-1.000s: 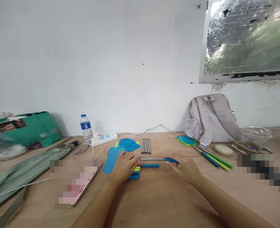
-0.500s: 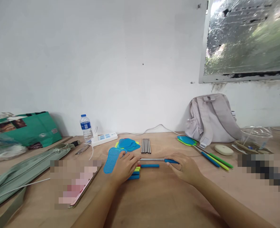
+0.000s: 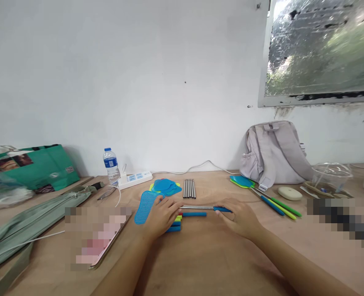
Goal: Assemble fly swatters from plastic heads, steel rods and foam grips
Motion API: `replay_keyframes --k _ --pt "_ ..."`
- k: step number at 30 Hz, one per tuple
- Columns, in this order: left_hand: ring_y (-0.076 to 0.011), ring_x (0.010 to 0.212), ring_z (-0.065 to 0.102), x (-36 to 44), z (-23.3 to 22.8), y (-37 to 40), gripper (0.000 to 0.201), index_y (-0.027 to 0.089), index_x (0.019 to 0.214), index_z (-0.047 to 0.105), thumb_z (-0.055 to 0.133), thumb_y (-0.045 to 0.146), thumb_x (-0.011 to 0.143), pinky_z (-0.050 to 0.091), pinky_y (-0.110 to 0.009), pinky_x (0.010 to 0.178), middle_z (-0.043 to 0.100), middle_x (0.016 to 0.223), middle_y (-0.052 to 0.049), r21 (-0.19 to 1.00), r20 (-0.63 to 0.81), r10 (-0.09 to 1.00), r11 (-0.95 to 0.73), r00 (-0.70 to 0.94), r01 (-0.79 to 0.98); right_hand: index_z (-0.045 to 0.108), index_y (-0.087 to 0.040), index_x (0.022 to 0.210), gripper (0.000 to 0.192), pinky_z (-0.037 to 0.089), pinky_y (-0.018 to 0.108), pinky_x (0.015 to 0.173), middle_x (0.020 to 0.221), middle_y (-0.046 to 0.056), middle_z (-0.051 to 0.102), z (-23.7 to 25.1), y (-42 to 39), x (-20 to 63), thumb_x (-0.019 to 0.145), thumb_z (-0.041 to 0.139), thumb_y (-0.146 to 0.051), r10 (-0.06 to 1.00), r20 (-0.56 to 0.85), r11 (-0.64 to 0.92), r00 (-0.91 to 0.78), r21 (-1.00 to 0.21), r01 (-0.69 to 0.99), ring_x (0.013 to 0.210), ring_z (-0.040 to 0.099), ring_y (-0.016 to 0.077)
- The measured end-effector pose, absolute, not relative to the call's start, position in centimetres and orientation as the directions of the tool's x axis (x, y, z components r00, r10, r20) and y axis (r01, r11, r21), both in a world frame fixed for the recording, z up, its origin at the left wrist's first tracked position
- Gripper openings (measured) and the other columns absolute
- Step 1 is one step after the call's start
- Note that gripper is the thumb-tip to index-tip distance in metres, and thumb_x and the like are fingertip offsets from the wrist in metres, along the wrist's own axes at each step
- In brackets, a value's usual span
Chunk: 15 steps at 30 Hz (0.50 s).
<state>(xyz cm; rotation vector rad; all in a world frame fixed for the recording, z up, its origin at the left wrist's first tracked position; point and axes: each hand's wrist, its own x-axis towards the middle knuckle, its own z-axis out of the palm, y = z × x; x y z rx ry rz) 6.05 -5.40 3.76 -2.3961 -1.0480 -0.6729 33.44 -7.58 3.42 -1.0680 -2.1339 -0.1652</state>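
Metal rod (image 3: 197,207), blue grip, no readable writing

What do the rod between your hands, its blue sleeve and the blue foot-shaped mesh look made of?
The rod looks like metal, grey with a dull shine. The blue sleeve at the right hand looks matte, perhaps rubber or foam; hard to tell. The foot-shaped mesh beside the left hand looks like moulded plastic, perforated throughout.

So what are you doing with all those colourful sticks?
A person sits at a wooden table. The left hand rests on a blue mesh swatter head and a pile of coloured handles. The right hand holds the blue grip of a metal rod. Two finished swatters lie to the right.
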Motion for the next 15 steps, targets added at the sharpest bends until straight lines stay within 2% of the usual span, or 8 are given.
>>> replay_keyframes --k 15 --pt "-0.0151 0.084 0.052 6.14 3.86 -5.62 0.025 0.027 0.102 0.053 0.034 0.027 0.087 0.027 -0.033 0.08 0.06 0.091 0.0 -0.209 0.564 0.549 -0.627 0.616 0.75 0.061 -0.024 0.093 0.023 0.045 0.026 0.069 0.09 0.001 0.066 3.11 -7.61 33.41 0.079 0.046 -0.033 0.717 0.597 0.622 -0.359 -0.316 0.716 0.081 0.06 0.0147"
